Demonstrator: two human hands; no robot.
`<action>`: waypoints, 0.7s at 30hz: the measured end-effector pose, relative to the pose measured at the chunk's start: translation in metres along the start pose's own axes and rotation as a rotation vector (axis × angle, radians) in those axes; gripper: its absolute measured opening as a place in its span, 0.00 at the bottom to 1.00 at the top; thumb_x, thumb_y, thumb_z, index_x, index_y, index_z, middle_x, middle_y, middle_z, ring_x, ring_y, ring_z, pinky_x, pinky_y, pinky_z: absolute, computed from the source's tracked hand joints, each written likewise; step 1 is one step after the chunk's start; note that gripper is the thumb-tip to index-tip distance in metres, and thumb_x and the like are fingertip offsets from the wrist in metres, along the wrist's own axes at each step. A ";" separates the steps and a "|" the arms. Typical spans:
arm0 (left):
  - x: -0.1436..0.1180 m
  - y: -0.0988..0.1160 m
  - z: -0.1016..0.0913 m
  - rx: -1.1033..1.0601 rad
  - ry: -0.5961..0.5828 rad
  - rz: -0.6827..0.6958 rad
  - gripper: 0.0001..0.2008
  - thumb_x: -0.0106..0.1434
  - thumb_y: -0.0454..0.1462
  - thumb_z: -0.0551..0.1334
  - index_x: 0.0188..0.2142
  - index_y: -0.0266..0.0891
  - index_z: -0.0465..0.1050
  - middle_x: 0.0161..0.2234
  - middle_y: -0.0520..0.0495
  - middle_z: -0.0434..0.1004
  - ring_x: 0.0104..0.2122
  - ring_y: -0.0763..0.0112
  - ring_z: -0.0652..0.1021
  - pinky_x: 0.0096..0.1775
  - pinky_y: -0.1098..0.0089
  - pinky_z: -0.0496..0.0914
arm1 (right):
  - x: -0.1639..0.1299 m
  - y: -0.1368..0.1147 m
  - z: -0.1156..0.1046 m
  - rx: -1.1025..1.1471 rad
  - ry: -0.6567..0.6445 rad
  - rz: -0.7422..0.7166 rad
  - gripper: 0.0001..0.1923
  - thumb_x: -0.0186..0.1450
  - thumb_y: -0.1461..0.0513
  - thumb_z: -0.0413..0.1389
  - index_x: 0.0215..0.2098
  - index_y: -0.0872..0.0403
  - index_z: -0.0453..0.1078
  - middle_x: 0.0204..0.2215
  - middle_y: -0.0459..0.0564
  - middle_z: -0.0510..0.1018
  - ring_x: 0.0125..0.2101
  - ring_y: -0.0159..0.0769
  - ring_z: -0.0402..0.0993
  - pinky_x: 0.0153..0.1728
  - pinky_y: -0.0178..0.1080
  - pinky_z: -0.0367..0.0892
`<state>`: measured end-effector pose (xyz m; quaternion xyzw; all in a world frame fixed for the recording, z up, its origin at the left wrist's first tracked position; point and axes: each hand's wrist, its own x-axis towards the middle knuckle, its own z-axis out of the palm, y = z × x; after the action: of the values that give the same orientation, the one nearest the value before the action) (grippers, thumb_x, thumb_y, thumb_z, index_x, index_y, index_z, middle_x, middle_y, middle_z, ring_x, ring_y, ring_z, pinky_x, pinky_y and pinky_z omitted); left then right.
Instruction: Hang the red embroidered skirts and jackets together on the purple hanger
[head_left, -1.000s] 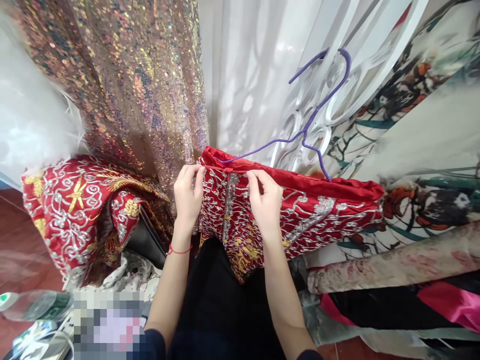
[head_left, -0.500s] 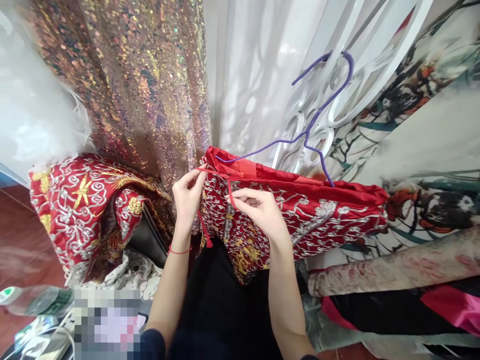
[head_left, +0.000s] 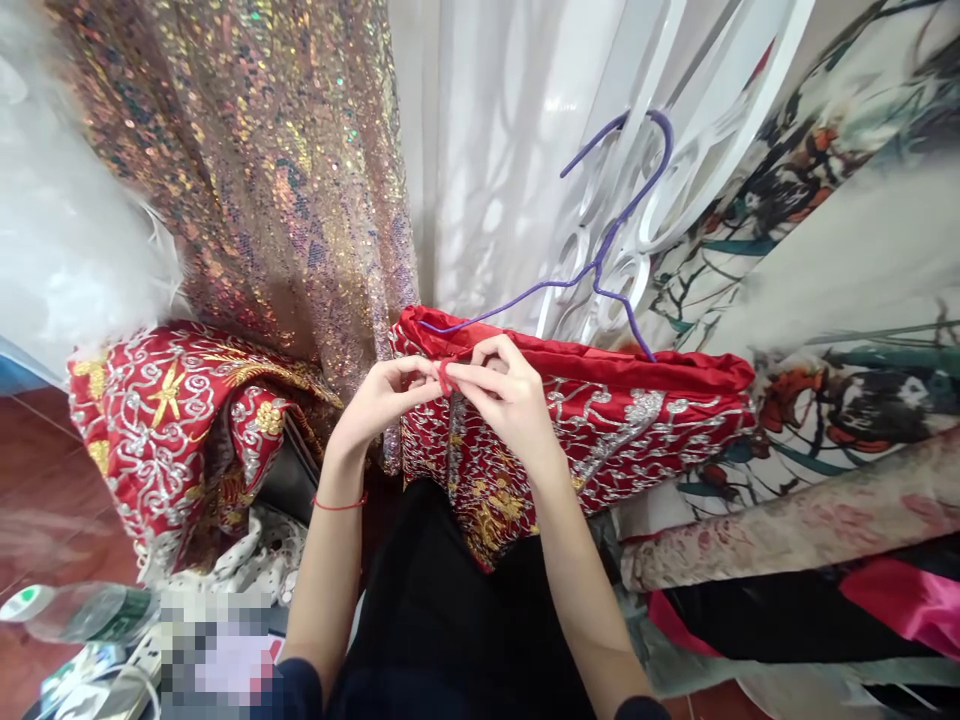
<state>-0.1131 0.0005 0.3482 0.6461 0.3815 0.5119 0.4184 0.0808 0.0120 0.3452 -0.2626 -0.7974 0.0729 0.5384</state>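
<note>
My left hand (head_left: pixel 386 392) and right hand (head_left: pixel 504 395) meet at the top edge of a red skirt (head_left: pixel 600 430), fingertips pinched together on a thin red tie (head_left: pixel 445 378) at its waistband. The tie sits directly at my twelve o'clock, equally near both hands. The waistband runs long from nine o'clock to three, draped over a purple hanger (head_left: pixel 600 270) rising toward one o'clock. Sequin cloth (head_left: pixel 262 170) hangs at eleven.
</note>
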 end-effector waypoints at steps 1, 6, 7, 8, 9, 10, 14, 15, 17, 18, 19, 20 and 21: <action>0.000 0.003 -0.002 0.045 -0.015 -0.005 0.13 0.53 0.44 0.74 0.33 0.37 0.81 0.27 0.51 0.74 0.27 0.76 0.69 0.31 0.73 0.65 | 0.001 0.001 -0.001 -0.076 -0.043 -0.048 0.11 0.72 0.61 0.54 0.42 0.48 0.81 0.35 0.47 0.69 0.26 0.25 0.63 0.26 0.32 0.64; 0.003 0.010 -0.007 0.225 -0.089 -0.029 0.12 0.54 0.43 0.72 0.32 0.36 0.80 0.23 0.55 0.64 0.24 0.78 0.60 0.27 0.73 0.55 | 0.004 0.004 -0.009 -0.411 -0.161 -0.273 0.13 0.74 0.61 0.51 0.44 0.48 0.80 0.37 0.48 0.74 0.27 0.25 0.68 0.22 0.30 0.60; 0.003 0.009 -0.007 0.236 -0.096 -0.042 0.13 0.55 0.43 0.71 0.32 0.35 0.79 0.23 0.55 0.63 0.24 0.78 0.60 0.27 0.73 0.54 | 0.004 0.005 -0.009 -0.454 -0.157 -0.312 0.13 0.74 0.62 0.51 0.44 0.49 0.79 0.37 0.49 0.76 0.28 0.25 0.69 0.22 0.29 0.60; 0.003 0.009 -0.007 0.239 -0.101 -0.057 0.13 0.55 0.44 0.71 0.32 0.35 0.79 0.22 0.55 0.62 0.24 0.78 0.59 0.27 0.72 0.54 | 0.004 0.006 -0.009 -0.493 -0.147 -0.347 0.13 0.74 0.63 0.51 0.43 0.50 0.79 0.37 0.49 0.77 0.28 0.26 0.71 0.23 0.29 0.61; 0.004 0.009 -0.007 0.236 -0.105 -0.069 0.14 0.55 0.45 0.70 0.33 0.35 0.79 0.22 0.55 0.62 0.24 0.78 0.59 0.27 0.72 0.54 | 0.003 0.008 -0.007 -0.527 -0.130 -0.378 0.13 0.74 0.64 0.51 0.43 0.51 0.79 0.37 0.50 0.78 0.29 0.26 0.72 0.24 0.29 0.62; 0.004 0.008 -0.007 0.232 -0.111 -0.080 0.14 0.56 0.45 0.70 0.33 0.35 0.79 0.23 0.55 0.62 0.24 0.78 0.60 0.27 0.72 0.55 | 0.002 0.011 -0.004 -0.553 -0.111 -0.407 0.12 0.74 0.64 0.51 0.44 0.52 0.78 0.37 0.50 0.80 0.31 0.27 0.74 0.26 0.29 0.63; 0.005 0.008 -0.009 0.257 -0.125 -0.097 0.15 0.56 0.46 0.69 0.32 0.34 0.79 0.21 0.55 0.61 0.23 0.78 0.59 0.26 0.73 0.53 | -0.002 0.029 0.011 -0.579 -0.085 -0.476 0.12 0.73 0.65 0.52 0.45 0.54 0.78 0.37 0.52 0.82 0.32 0.29 0.76 0.29 0.30 0.67; 0.006 0.008 -0.008 0.265 -0.113 -0.088 0.14 0.56 0.45 0.69 0.31 0.34 0.79 0.20 0.55 0.61 0.23 0.78 0.59 0.26 0.73 0.53 | -0.003 0.033 0.014 -0.565 -0.098 -0.468 0.12 0.73 0.65 0.52 0.45 0.54 0.78 0.37 0.52 0.82 0.31 0.29 0.76 0.29 0.31 0.67; 0.006 0.006 -0.004 0.252 -0.057 -0.043 0.13 0.55 0.44 0.70 0.31 0.35 0.79 0.22 0.53 0.67 0.23 0.77 0.63 0.27 0.73 0.56 | -0.003 0.038 0.019 -0.502 -0.118 -0.405 0.12 0.73 0.65 0.52 0.46 0.54 0.78 0.37 0.53 0.82 0.31 0.30 0.77 0.30 0.32 0.68; 0.006 0.004 -0.002 0.235 -0.019 -0.016 0.13 0.55 0.44 0.70 0.31 0.35 0.80 0.24 0.52 0.71 0.24 0.76 0.65 0.27 0.73 0.59 | -0.002 0.039 0.020 -0.460 -0.120 -0.358 0.12 0.73 0.65 0.51 0.46 0.54 0.78 0.38 0.54 0.83 0.31 0.31 0.77 0.31 0.32 0.68; 0.006 0.003 0.002 0.215 0.023 0.011 0.12 0.55 0.44 0.70 0.31 0.36 0.79 0.26 0.50 0.74 0.25 0.75 0.67 0.28 0.73 0.60 | -0.002 0.039 0.021 -0.422 -0.117 -0.309 0.13 0.73 0.65 0.51 0.46 0.54 0.78 0.38 0.54 0.83 0.31 0.31 0.77 0.31 0.33 0.68; 0.005 0.001 0.006 0.201 0.066 0.036 0.11 0.55 0.43 0.69 0.30 0.36 0.79 0.27 0.50 0.75 0.25 0.75 0.68 0.29 0.72 0.62 | -0.001 0.038 0.021 -0.393 -0.110 -0.264 0.13 0.74 0.64 0.50 0.46 0.53 0.78 0.38 0.54 0.83 0.30 0.32 0.78 0.31 0.33 0.68; 0.005 -0.001 0.011 0.198 0.108 0.058 0.10 0.55 0.43 0.68 0.29 0.36 0.78 0.27 0.50 0.75 0.25 0.75 0.68 0.29 0.72 0.62 | -0.001 0.037 0.021 -0.376 -0.108 -0.223 0.14 0.74 0.63 0.49 0.46 0.53 0.78 0.39 0.54 0.84 0.29 0.32 0.77 0.30 0.34 0.68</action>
<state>-0.1017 0.0037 0.3474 0.6667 0.4332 0.5175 0.3163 0.0748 0.0466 0.3215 -0.2642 -0.8487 -0.1231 0.4413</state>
